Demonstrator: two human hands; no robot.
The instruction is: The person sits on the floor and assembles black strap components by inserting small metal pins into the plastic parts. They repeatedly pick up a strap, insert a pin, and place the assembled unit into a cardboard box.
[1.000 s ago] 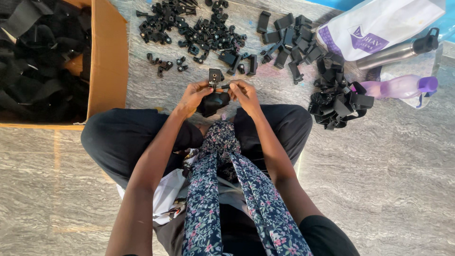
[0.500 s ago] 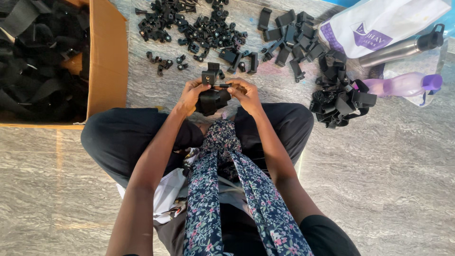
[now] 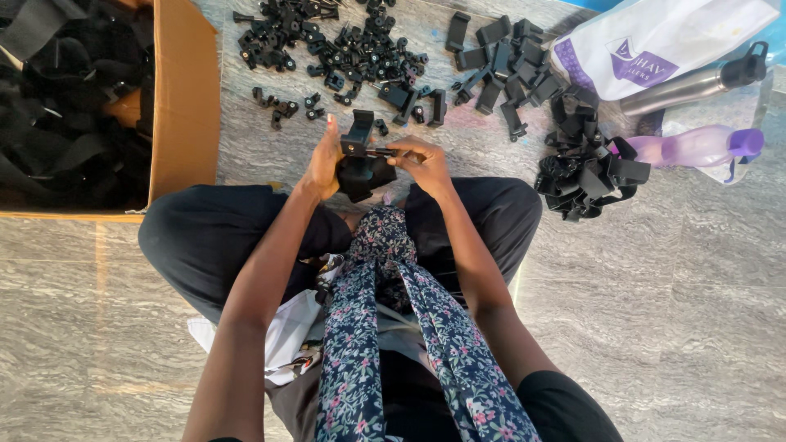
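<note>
1. At the centre of the head view, just above the crossed legs, the black plastic clamp piece [image 3: 360, 164] sits between both hands, its upright end pointing toward 12 o'clock.
2. The left hand [image 3: 326, 164] is at 9 o'clock of the piece, fingers curled around its side and thumb raised straight up; it grips the piece firmly.
3. The right hand [image 3: 422, 160] is at 3 o'clock of the piece, fingers bent and pinched on a thin black pin or screw [image 3: 381, 152] that meets the piece near its top.
4. At 12 o'clock from the hands, a scatter of small black knobs and fittings [image 3: 327, 45] lies on the grey stone floor [image 3: 655, 311].
5. At 1 o'clock, flat black brackets [image 3: 499, 49] lie loose; at 3 o'clock, a heap of assembled black parts [image 3: 585, 168] rests near the knee.
6. At 10 o'clock, a cardboard box [image 3: 184, 106] holds more black items.
7. At 2 o'clock lie a white bag [image 3: 655, 41], a steel bottle [image 3: 688, 82] and a purple bottle [image 3: 696, 147].
</note>
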